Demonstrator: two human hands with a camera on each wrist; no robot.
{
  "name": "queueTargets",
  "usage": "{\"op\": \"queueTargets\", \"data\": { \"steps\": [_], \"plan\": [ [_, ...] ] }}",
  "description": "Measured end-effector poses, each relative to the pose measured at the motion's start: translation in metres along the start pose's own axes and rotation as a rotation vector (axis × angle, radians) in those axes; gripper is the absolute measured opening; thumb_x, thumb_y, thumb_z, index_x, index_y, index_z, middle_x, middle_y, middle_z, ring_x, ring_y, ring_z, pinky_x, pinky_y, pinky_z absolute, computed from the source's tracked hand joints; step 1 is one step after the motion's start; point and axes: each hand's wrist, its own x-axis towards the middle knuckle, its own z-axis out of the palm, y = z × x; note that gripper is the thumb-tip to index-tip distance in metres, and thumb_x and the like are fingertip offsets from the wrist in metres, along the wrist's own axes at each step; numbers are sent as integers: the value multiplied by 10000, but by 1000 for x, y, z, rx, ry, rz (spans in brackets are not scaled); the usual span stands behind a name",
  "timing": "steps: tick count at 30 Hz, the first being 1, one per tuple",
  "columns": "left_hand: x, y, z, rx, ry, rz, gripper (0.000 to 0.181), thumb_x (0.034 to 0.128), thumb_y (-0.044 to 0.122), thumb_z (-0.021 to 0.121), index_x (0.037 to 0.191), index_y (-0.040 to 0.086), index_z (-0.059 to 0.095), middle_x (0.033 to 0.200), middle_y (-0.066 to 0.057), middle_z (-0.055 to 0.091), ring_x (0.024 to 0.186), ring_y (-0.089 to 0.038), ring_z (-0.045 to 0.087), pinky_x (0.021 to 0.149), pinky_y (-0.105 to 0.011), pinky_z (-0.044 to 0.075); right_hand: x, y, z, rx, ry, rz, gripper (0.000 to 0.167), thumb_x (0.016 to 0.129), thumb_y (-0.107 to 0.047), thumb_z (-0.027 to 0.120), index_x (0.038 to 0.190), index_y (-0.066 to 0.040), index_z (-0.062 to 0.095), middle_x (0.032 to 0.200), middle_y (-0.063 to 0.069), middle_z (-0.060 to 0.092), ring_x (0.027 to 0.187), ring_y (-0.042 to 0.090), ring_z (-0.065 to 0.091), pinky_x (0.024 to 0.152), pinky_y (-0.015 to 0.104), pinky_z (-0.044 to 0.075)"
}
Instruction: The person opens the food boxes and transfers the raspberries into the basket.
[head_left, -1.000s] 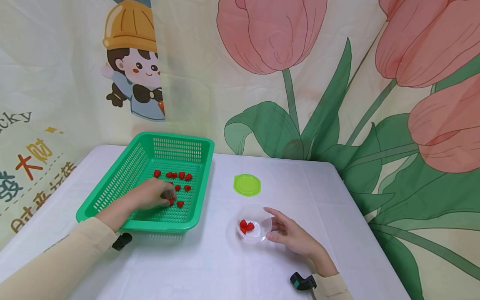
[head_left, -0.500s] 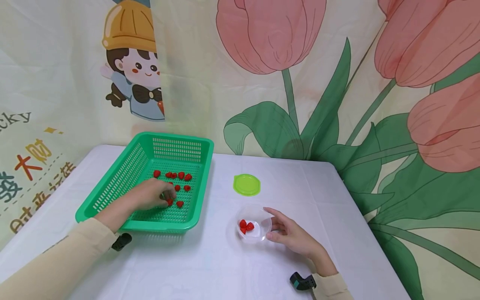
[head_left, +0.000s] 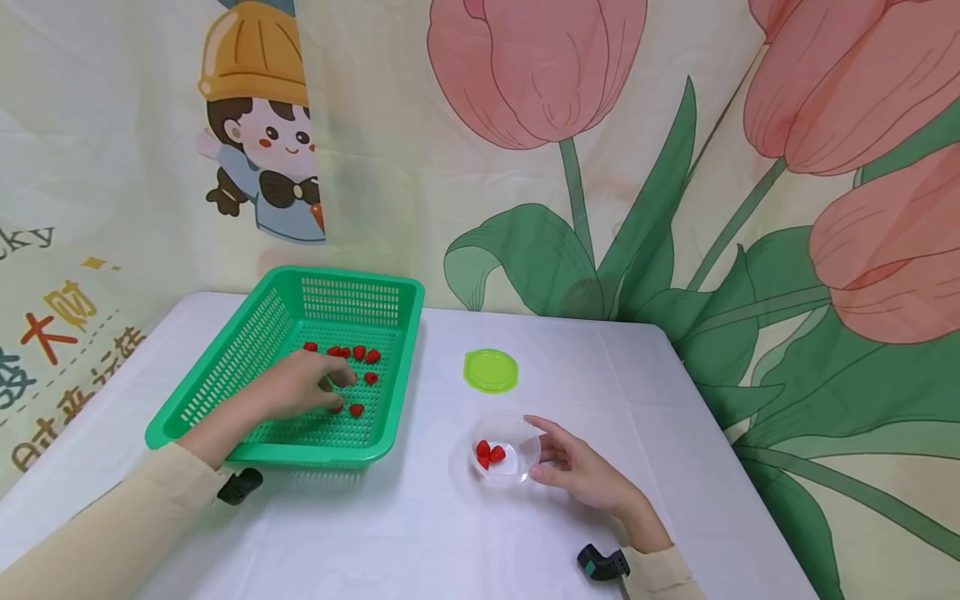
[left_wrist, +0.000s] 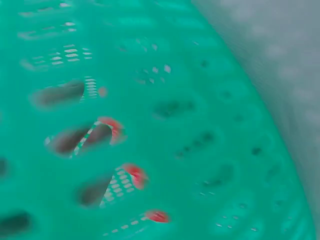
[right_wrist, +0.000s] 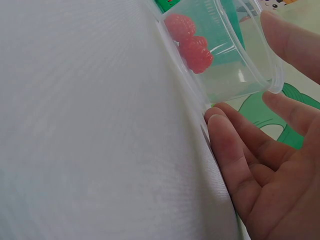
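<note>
My left hand (head_left: 300, 385) is inside the green plastic basket (head_left: 408, 358), thumb and index finger apart. A raspberry (head_left: 338, 408) lies at the thumb tip, partly hidden, and another raspberry (head_left: 357, 410) sits just right of it. Several more raspberries (head_left: 359, 352) are spread over the basket floor. The left wrist view is blurred, showing the green mesh and red bits of raspberry (left_wrist: 135, 176). My right hand (head_left: 573, 467) rests its spread fingertips against the rim of a clear plastic cup (head_left: 517, 433). Inside the cup are a few raspberries (right_wrist: 196, 52).
A lime-green lid (head_left: 491, 372) lies flat on the white tablecloth (head_left: 420, 533) behind the cup. The basket's raised walls surround my left hand. Behind the table hangs a printed cloth (head_left: 375, 167) with tulips and a cartoon figure.
The left thumb and index finger, earlier close together at a raspberry, have spread apart, and the hand has risen slightly. The right hand and cup stay put. The head view has shifted a little.
</note>
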Motion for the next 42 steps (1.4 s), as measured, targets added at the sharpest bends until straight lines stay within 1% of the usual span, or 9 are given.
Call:
{"op": "queueTargets", "data": {
  "steps": [3, 7, 10, 14, 19, 25, 30, 35, 42],
  "plan": [
    [0, 8, -3, 19, 27, 26, 255, 930, 113, 816, 1178, 85, 762, 1125, -44, 778, 1002, -242, 729, 826, -428, 606, 0, -1, 0, 0, 1, -3, 768, 990, -270, 776, 1647, -283, 379, 1293, 86, 611, 1176, 255, 568, 963, 269, 527],
    [0, 24, -7, 31, 54, 50, 221, 929, 116, 817, 1145, 138, 777, 1105, -16, 781, 961, -206, 710, 781, -388, 586, -1, -2, -1, 6, 0, -9, 780, 990, -269, 776, 1654, -289, 366, 1312, 87, 601, 1182, 259, 565, 976, 263, 526],
    [0, 39, -11, 40, 68, 64, 203, 928, 126, 818, 1121, 175, 779, 1091, 22, 778, 956, -195, 715, 779, -383, 582, 0, 0, -1, 7, -2, -14, 783, 991, -277, 775, 1656, -291, 362, 1309, 85, 599, 1183, 258, 566, 975, 259, 526],
    [-1, 61, -14, 41, 77, 90, 201, 932, 136, 820, 1123, 178, 773, 1081, 60, 762, 976, -187, 721, 820, -404, 596, 0, 2, 0, 7, -6, -20, 785, 993, -273, 773, 1659, -286, 356, 1294, 80, 606, 1177, 254, 571, 967, 258, 528],
    [3, 89, -11, 19, 77, 114, 240, 934, 147, 822, 1169, 152, 773, 1105, 37, 762, 1011, -194, 712, 875, -422, 603, 2, 2, 0, 14, -14, -20, 793, 997, -257, 768, 1667, -268, 343, 1304, 86, 616, 1179, 252, 576, 970, 259, 531],
    [13, 117, 2, -14, 35, 147, 278, 930, 190, 835, 1198, 152, 770, 1119, 63, 755, 1015, -162, 701, 861, -367, 601, 1, 2, 0, 14, -10, -21, 799, 994, -257, 773, 1667, -263, 343, 1289, 87, 619, 1179, 253, 577, 970, 260, 533],
    [22, 136, 13, -33, -3, 195, 242, 931, 185, 832, 1165, 187, 772, 1113, 73, 749, 1037, -185, 698, 850, -343, 591, 1, 2, 0, 21, -11, -12, 792, 992, -265, 773, 1662, -289, 350, 1277, 90, 613, 1177, 255, 568, 969, 262, 533],
    [32, 151, 23, -49, -28, 235, 233, 928, 160, 831, 1152, 186, 773, 1094, 76, 747, 1041, -206, 695, 855, -334, 585, 2, 2, 0, 16, -17, -13, 802, 996, -265, 768, 1671, -259, 335, 1266, 97, 627, 1166, 257, 578, 946, 268, 545],
    [50, 163, 46, -61, -99, 293, 229, 921, 141, 836, 1139, 180, 776, 1078, 88, 755, 999, -140, 687, 858, -311, 585, 2, 1, 1, 14, -10, -11, 800, 992, -268, 771, 1667, -288, 342, 1248, 96, 628, 1155, 258, 580, 945, 265, 550]
  ]
}}
